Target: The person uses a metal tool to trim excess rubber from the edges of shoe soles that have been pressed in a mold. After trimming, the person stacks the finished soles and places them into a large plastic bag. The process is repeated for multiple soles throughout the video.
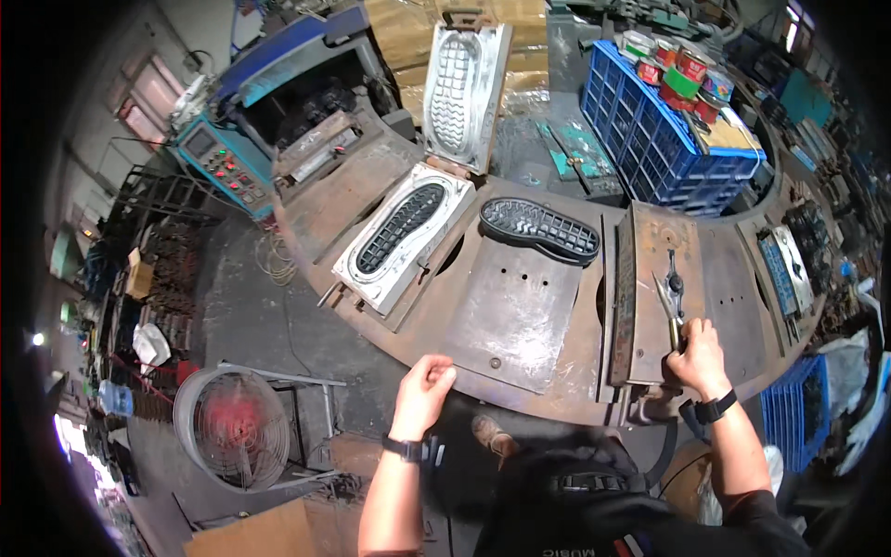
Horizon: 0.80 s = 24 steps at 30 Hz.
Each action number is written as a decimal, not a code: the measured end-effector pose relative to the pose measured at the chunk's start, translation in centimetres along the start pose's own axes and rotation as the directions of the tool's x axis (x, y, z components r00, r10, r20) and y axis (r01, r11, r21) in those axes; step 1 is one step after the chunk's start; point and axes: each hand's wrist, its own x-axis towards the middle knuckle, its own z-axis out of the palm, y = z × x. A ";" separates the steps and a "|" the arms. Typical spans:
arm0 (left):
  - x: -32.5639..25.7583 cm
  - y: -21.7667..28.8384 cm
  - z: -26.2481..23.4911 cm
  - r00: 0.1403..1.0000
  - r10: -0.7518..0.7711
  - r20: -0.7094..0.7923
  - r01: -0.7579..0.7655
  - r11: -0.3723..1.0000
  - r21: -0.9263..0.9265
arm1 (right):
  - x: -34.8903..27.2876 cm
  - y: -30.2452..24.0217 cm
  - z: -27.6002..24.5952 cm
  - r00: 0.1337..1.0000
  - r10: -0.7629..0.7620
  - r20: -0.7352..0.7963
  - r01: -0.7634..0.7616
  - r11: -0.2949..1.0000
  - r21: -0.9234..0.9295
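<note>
My right hand (701,357) is closed round a pair of pointed pliers (674,327), their tips over a closed rusty metal mould (652,237) on the right. My left hand (425,395) hangs by the table's front edge, fingers curled together, with nothing visible in them. A black shoe sole (541,229) lies at the back of a bare steel plate (515,320) between my hands. Left of it stands an opened sole mould: its silvery lower half (371,283) has a black sole (401,226) in the cavity, and its lid (464,97) is tilted upright.
A curved steel worktable (432,339) carries the moulds. A blue crate (640,130) with several cans (685,79) stands at the back right. A control panel (223,167) is at the far left, and a round floor fan (232,427) stands lower left.
</note>
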 end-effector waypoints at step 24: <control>21.9 -6.6 -16.7 0.893 0.449 -0.016 -0.417 0.842 0.342 | 9.7 -40.3 9.9 0.763 -0.645 0.035 0.645 0.760 -0.080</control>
